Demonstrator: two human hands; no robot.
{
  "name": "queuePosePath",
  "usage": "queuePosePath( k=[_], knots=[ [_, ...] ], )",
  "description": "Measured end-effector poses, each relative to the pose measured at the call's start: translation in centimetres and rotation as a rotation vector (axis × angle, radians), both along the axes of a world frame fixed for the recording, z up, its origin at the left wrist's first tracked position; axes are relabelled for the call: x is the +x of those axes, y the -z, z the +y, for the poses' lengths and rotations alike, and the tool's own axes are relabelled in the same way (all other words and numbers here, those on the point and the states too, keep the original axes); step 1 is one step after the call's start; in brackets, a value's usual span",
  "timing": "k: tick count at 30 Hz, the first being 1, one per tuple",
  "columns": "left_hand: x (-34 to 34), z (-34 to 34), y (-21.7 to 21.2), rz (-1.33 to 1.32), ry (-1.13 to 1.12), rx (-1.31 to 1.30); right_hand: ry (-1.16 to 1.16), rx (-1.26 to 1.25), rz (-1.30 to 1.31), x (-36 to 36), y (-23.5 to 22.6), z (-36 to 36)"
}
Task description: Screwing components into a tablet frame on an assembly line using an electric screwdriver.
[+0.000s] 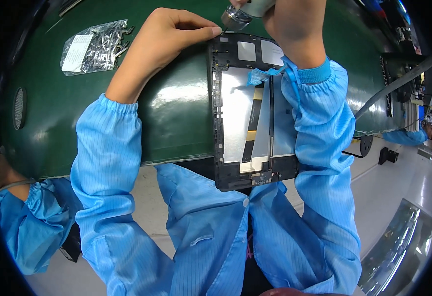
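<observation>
A black tablet housing (220, 175) with silvery metal plates lies on the green table, its near end reaching past the front edge. Down its middle runs a black and yellow strip (252, 136). My left hand (179, 30) is at the far left corner of the housing, thumb and finger pinched together; whatever is between the fingertips is too small to make out. My right hand (294, 27) grips an electric screwdriver (237, 18) with a pale body and a metal collar. Its tip points down at that same corner, close to my left fingertips. My right wrist covers part of the housing's far right side.
A clear plastic bag (102, 49) of small metal parts with a white label lies at the far left of the green table (171, 133). A round mesh-faced object (19, 108) sits near the left rim. Another person's hand (4, 170) shows at lower left. A grey cable (398, 86) crosses on the right.
</observation>
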State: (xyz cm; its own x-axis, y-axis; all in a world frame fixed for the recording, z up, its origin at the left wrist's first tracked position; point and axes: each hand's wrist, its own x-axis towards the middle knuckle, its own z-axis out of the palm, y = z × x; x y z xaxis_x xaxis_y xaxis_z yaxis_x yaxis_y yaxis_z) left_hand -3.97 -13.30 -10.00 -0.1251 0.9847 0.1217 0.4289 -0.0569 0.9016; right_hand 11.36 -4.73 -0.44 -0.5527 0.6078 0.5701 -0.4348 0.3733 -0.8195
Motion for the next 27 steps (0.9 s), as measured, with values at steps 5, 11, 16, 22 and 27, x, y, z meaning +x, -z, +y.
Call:
queuePosePath(
  k=[5, 11, 16, 22, 27],
  knots=[
    [-0.1, -0.4, -0.6, -0.035, 0.032, -0.013, 0.017, -0.137, -0.070, -1.0, 1.4, -0.3],
    [-1.1, 0.2, 0.6, 0.049, 0.058, 0.040, 0.038, -0.162, -0.044, -1.5, 1.9, -0.3],
    [0.4, -0.9, -2.7, -0.234, -0.006, -0.044, 0.028, -0.176, -0.164, -1.2, 2.1, -0.1],
    [0.0, -0.8, -2.7, -0.195, 0.003, -0.087, 0.076, -0.159, -0.068, -1.8, 2.7, -0.3],
    [0.0, -1.0, -2.8, -0.187, 0.018, -0.056, 0.080, -0.158, -0.065, -1.7, 2.7, -0.2]
  ],
)
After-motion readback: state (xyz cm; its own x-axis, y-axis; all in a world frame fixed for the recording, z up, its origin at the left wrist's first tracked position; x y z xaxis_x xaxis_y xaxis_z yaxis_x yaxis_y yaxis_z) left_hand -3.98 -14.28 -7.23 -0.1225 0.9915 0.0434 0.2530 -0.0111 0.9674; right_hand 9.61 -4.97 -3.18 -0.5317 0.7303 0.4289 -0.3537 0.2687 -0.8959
